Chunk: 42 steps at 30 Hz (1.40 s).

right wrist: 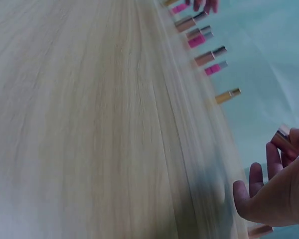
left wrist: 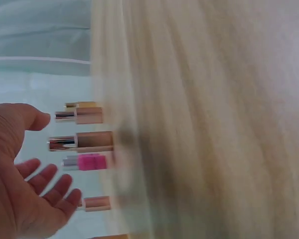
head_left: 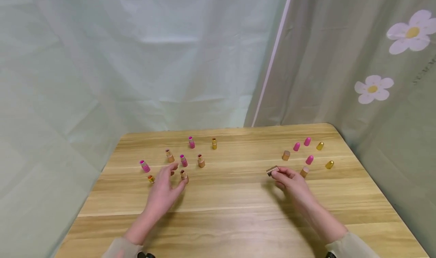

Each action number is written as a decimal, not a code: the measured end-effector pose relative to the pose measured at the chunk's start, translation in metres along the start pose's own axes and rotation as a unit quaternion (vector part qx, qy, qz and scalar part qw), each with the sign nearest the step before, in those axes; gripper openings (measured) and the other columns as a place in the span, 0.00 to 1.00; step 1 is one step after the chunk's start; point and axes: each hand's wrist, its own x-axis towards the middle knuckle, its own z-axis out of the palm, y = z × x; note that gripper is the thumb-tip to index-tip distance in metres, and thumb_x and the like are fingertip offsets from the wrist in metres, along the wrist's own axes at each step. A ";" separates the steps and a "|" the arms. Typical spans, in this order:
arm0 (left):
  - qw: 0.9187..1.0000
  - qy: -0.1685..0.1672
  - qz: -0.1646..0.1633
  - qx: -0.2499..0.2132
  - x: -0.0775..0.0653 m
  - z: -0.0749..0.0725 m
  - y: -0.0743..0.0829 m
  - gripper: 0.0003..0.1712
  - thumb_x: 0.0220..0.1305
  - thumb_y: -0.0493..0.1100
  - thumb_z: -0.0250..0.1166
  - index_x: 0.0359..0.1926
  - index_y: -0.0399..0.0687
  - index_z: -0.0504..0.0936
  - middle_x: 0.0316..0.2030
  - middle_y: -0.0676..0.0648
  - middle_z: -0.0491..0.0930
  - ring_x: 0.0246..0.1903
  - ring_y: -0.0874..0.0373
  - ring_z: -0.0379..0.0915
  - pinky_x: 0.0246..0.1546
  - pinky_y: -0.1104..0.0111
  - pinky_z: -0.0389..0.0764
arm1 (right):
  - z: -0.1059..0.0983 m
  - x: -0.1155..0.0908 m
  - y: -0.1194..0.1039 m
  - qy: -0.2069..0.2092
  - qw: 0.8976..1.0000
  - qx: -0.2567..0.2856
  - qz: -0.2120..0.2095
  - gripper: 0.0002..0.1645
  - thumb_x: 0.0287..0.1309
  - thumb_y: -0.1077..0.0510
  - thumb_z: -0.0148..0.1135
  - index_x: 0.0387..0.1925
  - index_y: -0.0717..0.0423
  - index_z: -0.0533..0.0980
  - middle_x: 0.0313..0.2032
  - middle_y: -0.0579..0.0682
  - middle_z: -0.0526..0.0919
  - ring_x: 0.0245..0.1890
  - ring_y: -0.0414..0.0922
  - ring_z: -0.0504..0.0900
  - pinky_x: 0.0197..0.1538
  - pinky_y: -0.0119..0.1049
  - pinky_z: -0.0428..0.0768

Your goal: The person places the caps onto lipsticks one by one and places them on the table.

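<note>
My left hand (head_left: 163,191) reaches over the left group of lipstick tubes, thumb and fingers spread on either side of a rose-gold lipstick tube (head_left: 184,174). In the left wrist view a gap shows between that hand and the upright rose-gold tube (left wrist: 79,142). Above the table on the right, my right hand (head_left: 294,184) pinches a rose-gold lipstick cap (head_left: 272,170), tilted, between thumb and fingers. The same cap (right wrist: 285,143) appears at the fingertips in the right wrist view. Just beside this hand stands another rose-gold cap (head_left: 304,171), partly hidden by it.
Other uncapped tubes stand at left: magenta (head_left: 192,142), rose-gold (head_left: 201,160) and gold (head_left: 214,143). Several bullet-shaped caps stand at right, pink (head_left: 309,159) and gold (head_left: 329,164), with a rose-gold cap (head_left: 286,155). A curtain (head_left: 190,61) hangs behind the wooden table (head_left: 231,220).
</note>
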 end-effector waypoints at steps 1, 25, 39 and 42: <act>1.000 -0.011 -0.015 -0.001 0.001 0.001 -0.001 0.37 0.64 0.45 0.73 0.68 0.33 0.69 0.62 0.35 0.74 0.59 0.39 0.71 0.58 0.44 0.74 | 0.002 0.001 0.000 -0.002 1.000 0.008 0.003 0.17 0.68 0.54 0.67 0.51 0.61 0.76 0.45 0.44 0.82 0.48 0.39 0.80 0.59 0.40 0.79; 0.997 -0.059 -0.053 0.001 0.014 0.018 -0.017 0.19 0.65 0.39 0.72 0.51 0.33 0.77 0.48 0.35 0.83 0.51 0.40 0.80 0.56 0.47 0.77 | 0.019 0.008 0.003 -0.013 0.999 0.042 0.020 0.16 0.69 0.59 0.66 0.52 0.64 0.75 0.45 0.47 0.81 0.49 0.44 0.81 0.58 0.41 0.81; 0.997 -0.059 -0.049 -0.015 0.013 0.021 -0.014 0.16 0.62 0.42 0.74 0.45 0.41 0.78 0.42 0.44 0.84 0.46 0.48 0.81 0.51 0.51 0.79 | 0.023 0.012 0.002 -0.005 0.998 0.045 0.032 0.16 0.69 0.58 0.65 0.52 0.62 0.74 0.45 0.48 0.82 0.51 0.46 0.81 0.58 0.42 0.81; 0.997 -0.063 -0.037 -0.017 0.014 0.021 -0.002 0.17 0.61 0.42 0.74 0.46 0.42 0.78 0.43 0.43 0.84 0.46 0.47 0.80 0.50 0.51 0.80 | 0.024 0.013 0.001 0.000 0.998 0.051 0.035 0.17 0.69 0.58 0.66 0.53 0.63 0.74 0.46 0.48 0.83 0.54 0.48 0.81 0.60 0.44 0.79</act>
